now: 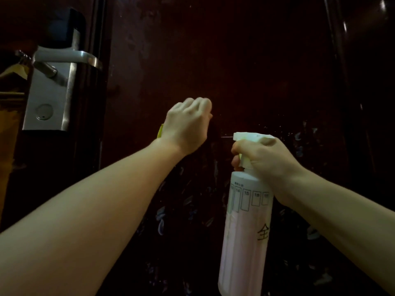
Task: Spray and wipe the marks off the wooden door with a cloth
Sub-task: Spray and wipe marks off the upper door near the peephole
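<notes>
Pressing a yellow cloth on the door beside the spray bottle, the left hand curls round it to rub, while the right hand squeezes the trigger.

The only writing stands on the tall, pale translucent plastic spray bottle with a white trigger head. Just below its shoulder runs a row of thin-outlined upright boxes, each with a small dark number at its top: 14, 15 and, less surely, 18 can be made out; the boxes at either end of the row are too blurred to read. A line of tiny print above the row is also illegible. Lower down, near the bottle's right edge, a large hand-drawn dark character reads 全.
</notes>
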Tool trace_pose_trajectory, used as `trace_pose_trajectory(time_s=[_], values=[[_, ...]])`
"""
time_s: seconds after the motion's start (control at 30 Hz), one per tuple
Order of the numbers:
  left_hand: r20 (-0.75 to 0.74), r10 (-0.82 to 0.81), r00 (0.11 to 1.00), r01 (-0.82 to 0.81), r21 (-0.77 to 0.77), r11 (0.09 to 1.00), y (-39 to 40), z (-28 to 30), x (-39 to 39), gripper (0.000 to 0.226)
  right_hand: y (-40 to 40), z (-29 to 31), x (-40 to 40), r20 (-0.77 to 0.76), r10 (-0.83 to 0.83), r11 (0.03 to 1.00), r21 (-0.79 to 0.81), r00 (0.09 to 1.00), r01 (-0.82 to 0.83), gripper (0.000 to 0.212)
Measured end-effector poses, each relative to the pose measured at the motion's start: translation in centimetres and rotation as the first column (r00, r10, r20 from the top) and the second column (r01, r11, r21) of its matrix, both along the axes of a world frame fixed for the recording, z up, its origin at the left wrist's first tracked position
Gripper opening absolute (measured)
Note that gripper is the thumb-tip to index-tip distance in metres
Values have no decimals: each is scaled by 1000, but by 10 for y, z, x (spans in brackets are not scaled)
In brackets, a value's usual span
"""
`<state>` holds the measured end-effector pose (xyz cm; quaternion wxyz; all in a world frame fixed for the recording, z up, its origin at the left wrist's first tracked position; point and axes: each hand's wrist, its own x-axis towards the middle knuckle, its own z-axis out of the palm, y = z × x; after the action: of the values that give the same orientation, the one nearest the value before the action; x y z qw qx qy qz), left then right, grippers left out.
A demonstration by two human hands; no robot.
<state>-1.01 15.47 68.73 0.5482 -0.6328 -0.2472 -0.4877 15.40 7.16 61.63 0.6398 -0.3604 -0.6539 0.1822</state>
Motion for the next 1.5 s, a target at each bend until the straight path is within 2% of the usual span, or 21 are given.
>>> trace_pose_trajectory(time_s=[0.1, 0.17, 0.2, 0.27, 0.33, 0.4, 0.47, 0.57, 0.7, 0.77, 0.83, 0.93, 0.97, 1.03, 1.17, 1.23, 1.3, 1.43, 1.5], values=[[-357, 84, 930, -82, 20, 996, -3, -5, 4, 10, 0, -2, 9, 13, -20, 1000, 6, 1000, 20, 18], [-465, 87, 881, -86, 23, 996, -2, -19, 6, 9, -1, -4, 13, 0, -10, 1000, -4, 1000, 10, 15], [-472, 72, 879, -72, 17, 997, 0, -28, 7, 8, -1, -5, 14, -8, -10, 1000, -5, 1000, 10, 16], [-361, 12, 933, -16, -9, 1000, 5, -40, 8, 8, 0, -6, 16, -9, -13, 1000, 2, 1000, 13, 19], [-99, -59, 993, 57, -26, 998, 4, -35, 13, 8, 0, -5, 17, -12, -2, 1000, 6, 1000, 2, 16], [143, -85, 986, 91, -41, 995, 2, -21, 23, 9, 0, -4, 18, -33, -8, 1000, 3, 999, 8, 16], [218, -65, 974, 80, -59, 995, 3, -8, 31, 10, 1, -2, 22, -34, -56, 998, 4, 998, 57, 20], [151, -50, 987, 58, -47, 997, 3, -5, 35, 9, 1, -3, 27, -53, -59, 998, -5, 997, 58, 18], [-146, -6, 989, 5, -12, 1000, 3, -29, 37, 8, 1, -7, 36, -44, -58, 998, -17, 997, 57, 21], [-203, -6, 979, 2, -20, 1000, 5, -37, 36, 9, 1, -9, 38, -33, -50, 999, -13, 998, 50, 23], [-135, -26, 990, 22, -32, 999, 4, -32, 39, 9, 0, -11, 40, -24, -39, 999, -9, 999, 39, 20], [103, -54, 993, 61, -62, 996, 1, -8, 52, 10, 0, -12, 43, -18, -42, 999, -5, 999, 41, 18], [141, -46, 989, 57, -69, 996, 2, -1, 57, 11, 0, -12, 45, -19, -52, 999, -2, 998, 52, 18], [106, -35, 994, 42, -59, 997, 3, 3, 62, 11, 0, -10, 50, -32, -55, 998, -7, 998, 55, 19], [-145, -11, 989, 4, -49, 999, 2, -27, 64, 9, -4, -9, 56, -58, -23, 1000, -1, 998, 23, 11], [-198, -2, 980, -9, -54, 998, 3, -42, 67, 9, -5, -8, 57, -71, -12, 1000, 21, 997, 14, 13], [-153, -26, 988, 16, -65, 998, 4, -43, 69, 10, -5, -7, 58, -76, -34, 999, 35, 997, 37, 16], [80, -64, 995, 69, -67, 995, 2, -21, 78, 11, -5, -6, 60, -63, -82, 996, 36, 995, 84, 20], [119, -67, 991, 75, -64, 995, 4, -14, 81, 10, -4, -6, 61, -69, -105, 994, 23, 992, 107, 21]])
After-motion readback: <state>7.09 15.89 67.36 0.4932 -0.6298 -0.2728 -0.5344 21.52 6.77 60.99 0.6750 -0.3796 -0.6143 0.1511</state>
